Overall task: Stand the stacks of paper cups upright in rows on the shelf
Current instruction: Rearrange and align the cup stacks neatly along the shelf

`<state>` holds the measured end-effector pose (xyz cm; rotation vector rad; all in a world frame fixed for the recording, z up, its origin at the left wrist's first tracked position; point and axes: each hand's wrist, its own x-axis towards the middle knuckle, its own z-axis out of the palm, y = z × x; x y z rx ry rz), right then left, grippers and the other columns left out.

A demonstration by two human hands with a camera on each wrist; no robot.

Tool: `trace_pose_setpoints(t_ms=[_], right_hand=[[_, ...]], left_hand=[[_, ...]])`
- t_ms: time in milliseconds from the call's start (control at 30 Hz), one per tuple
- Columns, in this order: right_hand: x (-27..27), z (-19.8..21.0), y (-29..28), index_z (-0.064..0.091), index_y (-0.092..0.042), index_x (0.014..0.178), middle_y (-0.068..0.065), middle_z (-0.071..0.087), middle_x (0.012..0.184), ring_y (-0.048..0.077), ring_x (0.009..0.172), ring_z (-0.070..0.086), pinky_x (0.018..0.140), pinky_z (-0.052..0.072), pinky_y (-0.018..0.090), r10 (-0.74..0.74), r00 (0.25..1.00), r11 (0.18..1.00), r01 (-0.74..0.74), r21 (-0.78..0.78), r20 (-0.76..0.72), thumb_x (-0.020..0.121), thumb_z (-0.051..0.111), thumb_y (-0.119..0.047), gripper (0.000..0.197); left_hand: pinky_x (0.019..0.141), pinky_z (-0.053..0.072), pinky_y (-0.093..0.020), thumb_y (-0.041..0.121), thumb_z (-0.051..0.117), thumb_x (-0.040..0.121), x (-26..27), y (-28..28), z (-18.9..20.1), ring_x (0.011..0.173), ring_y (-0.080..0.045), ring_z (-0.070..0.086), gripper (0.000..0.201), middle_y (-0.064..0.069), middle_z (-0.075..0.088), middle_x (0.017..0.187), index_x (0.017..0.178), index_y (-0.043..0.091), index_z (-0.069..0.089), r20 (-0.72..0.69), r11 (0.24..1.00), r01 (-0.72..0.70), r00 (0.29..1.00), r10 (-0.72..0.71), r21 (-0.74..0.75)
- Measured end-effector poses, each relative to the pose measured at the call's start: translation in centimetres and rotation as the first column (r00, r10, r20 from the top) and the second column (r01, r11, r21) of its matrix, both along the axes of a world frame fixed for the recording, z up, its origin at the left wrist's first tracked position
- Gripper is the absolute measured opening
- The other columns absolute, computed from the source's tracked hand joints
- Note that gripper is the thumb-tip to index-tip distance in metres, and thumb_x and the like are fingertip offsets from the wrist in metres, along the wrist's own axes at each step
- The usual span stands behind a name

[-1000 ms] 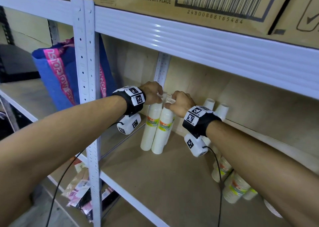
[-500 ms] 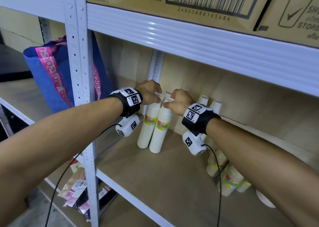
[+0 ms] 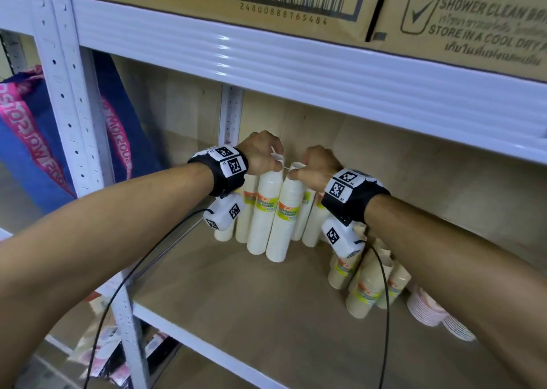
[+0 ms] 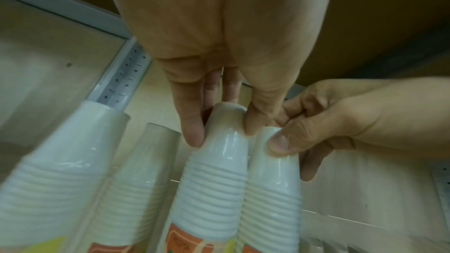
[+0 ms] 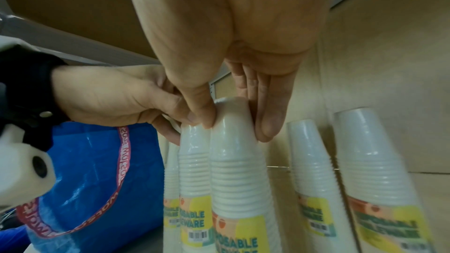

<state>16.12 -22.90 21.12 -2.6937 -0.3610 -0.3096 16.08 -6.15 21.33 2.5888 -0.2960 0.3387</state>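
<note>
White stacks of paper cups are seen at the centre of the head view, upright on the wooden shelf [image 3: 225, 305]. The left stack [image 3: 264, 214] is pinched at its top by the left hand [image 3: 260, 154], the right stack [image 3: 284, 220] by the right hand [image 3: 318, 166]; both touch. More stacks [image 3: 367, 288] lie at lower right. In the left wrist view, fingers [image 4: 192, 122] are curled round one stack's top. In the right wrist view, a blue bag [image 5: 92, 180] fills the lower left.
</note>
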Motion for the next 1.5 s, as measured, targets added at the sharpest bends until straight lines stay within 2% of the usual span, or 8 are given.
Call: trace_pose_setpoints(t_ms=[200,333,467,600,833,1033,1333,1500], right_hand=[[0.3,0.2,-3.2,0.061,-0.008,0.106,0.0,0.054,0.097,0.017,0.088,0.055,0.053,0.035,0.022,-0.069,0.998,0.997,0.07,0.015,-0.012,0.076,0.075,-0.035,0.043],[1.2,0.0,-4.7,0.064,-0.008,0.1,0.004,0.063,0.097,0.02,0.088,0.062,0.049,0.034,0.022,-0.082,0.996,0.996,0.083,0.02,-0.038,0.071,0.076,-0.037,0.042],[1.6,-0.2,-5.7,0.064,-0.013,0.087,-0.001,0.059,0.081,0.019,0.079,0.06,0.047,0.033,0.022,-0.091,0.995,0.995,0.092,0.032,-0.041,0.072,0.077,-0.033,0.028],[2.3,-0.6,-6.3,0.061,-0.015,0.079,0.001,0.06,0.081,0.019,0.076,0.059,0.047,0.033,0.023,-0.103,0.993,0.994,0.105,0.028,-0.048,0.073,0.076,-0.033,0.025],[3.4,-1.5,-7.1,0.062,-0.008,0.104,0.005,0.062,0.1,0.019,0.083,0.057,0.055,0.041,0.025,-0.124,0.991,0.992,0.125,0.012,-0.043,0.075,0.075,-0.035,0.042],[4.2,-1.9,-7.5,0.061,-0.01,0.109,0.005,0.062,0.105,0.02,0.088,0.057,0.071,0.048,0.029,-0.133,0.99,0.991,0.134,0.028,-0.035,0.077,0.073,-0.035,0.043],[4.1,-1.5,-7.4,0.061,-0.014,0.105,0.0,0.06,0.101,0.018,0.09,0.056,0.073,0.048,0.031,-0.093,0.995,0.996,0.093,0.001,-0.022,0.081,0.069,-0.037,0.034],[3.4,0.0,-6.6,0.062,-0.017,0.108,0.0,0.061,0.103,0.022,0.094,0.061,0.085,0.053,0.037,-0.081,0.997,0.995,0.081,-0.056,0.014,0.079,0.067,-0.052,0.045]], left_hand=[[0.073,0.044,-0.024,0.026,0.073,0.08,1.7,-3.2,-0.4,0.094,-0.014,0.056,0.03,0.001,0.064,0.115,0.11,0.022,0.068,0.016,0.999,0.055,0.998,-0.055,-0.002],[0.075,0.047,-0.025,0.024,0.073,0.08,2.7,-4.8,-0.7,0.1,-0.017,0.06,0.032,-0.001,0.065,0.116,0.112,0.022,0.066,0.015,0.997,0.079,0.997,-0.079,-0.017],[0.074,0.05,-0.027,0.025,0.073,0.08,3.8,-5.8,-1.2,0.099,-0.019,0.061,0.036,-0.003,0.064,0.117,0.115,0.023,0.065,0.0,0.996,0.081,0.997,-0.081,-0.035],[0.074,0.049,-0.026,0.027,0.072,0.081,4.8,-6.4,-1.7,0.101,-0.02,0.062,0.037,-0.004,0.063,0.12,0.117,0.024,0.064,-0.009,0.995,0.091,0.996,-0.091,-0.044],[0.079,0.052,-0.028,0.025,0.072,0.082,6.0,-6.9,-2.7,0.102,-0.02,0.062,0.037,-0.004,0.064,0.12,0.118,0.022,0.064,-0.02,0.991,0.106,0.994,-0.108,-0.086],[0.081,0.049,-0.027,0.024,0.072,0.083,6.7,-7.5,-3.2,0.108,-0.022,0.06,0.036,-0.005,0.062,0.125,0.117,0.021,0.064,-0.038,0.992,0.101,0.994,-0.104,-0.071],[0.08,0.051,-0.028,0.026,0.073,0.083,6.4,-7.2,-2.3,0.104,-0.021,0.062,0.041,-0.006,0.062,0.119,0.122,0.019,0.061,-0.069,0.992,0.115,0.991,-0.119,-0.058],[0.079,0.049,-0.027,0.039,0.071,0.085,5.4,-6.4,-0.4,0.098,-0.019,0.062,0.046,-0.004,0.064,0.109,0.126,0.02,0.059,-0.053,0.993,0.11,0.992,-0.112,-0.045]])
